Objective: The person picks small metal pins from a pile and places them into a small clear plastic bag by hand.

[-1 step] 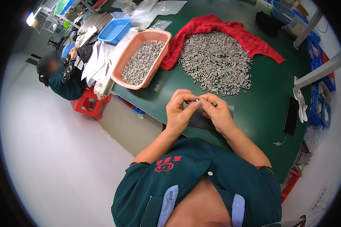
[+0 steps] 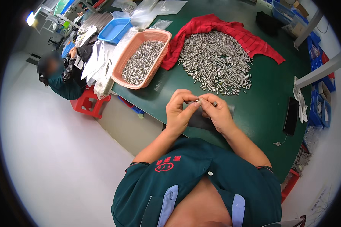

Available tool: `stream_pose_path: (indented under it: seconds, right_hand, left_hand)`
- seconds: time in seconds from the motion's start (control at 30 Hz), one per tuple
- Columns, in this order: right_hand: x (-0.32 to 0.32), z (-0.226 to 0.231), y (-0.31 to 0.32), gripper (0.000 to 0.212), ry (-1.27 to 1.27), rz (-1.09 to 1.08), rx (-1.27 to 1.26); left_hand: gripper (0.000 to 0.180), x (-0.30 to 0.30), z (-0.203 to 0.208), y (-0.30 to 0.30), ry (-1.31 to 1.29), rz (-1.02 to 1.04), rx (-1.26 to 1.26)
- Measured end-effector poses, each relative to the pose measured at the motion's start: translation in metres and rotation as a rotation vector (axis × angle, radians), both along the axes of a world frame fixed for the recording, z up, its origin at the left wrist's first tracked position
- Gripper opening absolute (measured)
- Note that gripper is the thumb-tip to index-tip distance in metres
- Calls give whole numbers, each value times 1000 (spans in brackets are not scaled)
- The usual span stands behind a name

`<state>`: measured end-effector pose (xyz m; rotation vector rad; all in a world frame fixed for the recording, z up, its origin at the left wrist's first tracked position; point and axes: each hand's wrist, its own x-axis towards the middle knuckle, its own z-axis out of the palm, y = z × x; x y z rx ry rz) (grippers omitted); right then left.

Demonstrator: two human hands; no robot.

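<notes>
My left hand (image 2: 179, 113) and my right hand (image 2: 218, 114) meet over the near edge of the green table (image 2: 254, 125). Pinched between the fingertips of both is a small metal pin (image 2: 197, 100), mostly hidden by the fingers. A short grey metal piece (image 2: 215, 103) also pokes out from the curled fingers of my right hand. Just beyond my hands spreads a large heap of short silvery metal pins (image 2: 216, 60). Part of that heap rests on a red striped cloth (image 2: 265, 51). Under my hands lies a dark flat sheet (image 2: 201, 122), partly covered by them.
Left of the heap stands a pink plastic basket (image 2: 125, 84) holding many similar pins. Behind it are a blue tray (image 2: 114, 30) and clear plastic bags (image 2: 166, 7). A black phone (image 2: 290, 116) and white glove (image 2: 301, 104) lie right. A co-worker (image 2: 64, 85) sits far left.
</notes>
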<state>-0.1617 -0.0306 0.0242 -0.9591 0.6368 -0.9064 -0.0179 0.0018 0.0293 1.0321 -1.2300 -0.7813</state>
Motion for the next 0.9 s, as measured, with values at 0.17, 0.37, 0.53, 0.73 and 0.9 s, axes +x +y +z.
stream_pose_path:
  seconds: [0.17, 0.37, 0.53, 0.73, 0.9]
  right_hand:
    - [-6, 2, -9, 20, -77, 8, 68]
    - [-13, 10, -23, 26, -271, -103, 119]
    - [-4, 17, -31, 28, -272, -121, 110]
    - [6, 0, -40, 42, -424, -168, 114]
    - [8, -12, -45, 53, -494, -171, 199]
  left_hand:
    - [16, 6, 2, 2, -294, 107, -70]
    - [14, 21, -12, -1, -750, 167, 37]
    - [13, 22, -29, -1, -872, 104, 221]
    - [13, 21, -32, 0, -878, 71, 266]
    - [11, 21, -38, 2, -872, 103, 225]
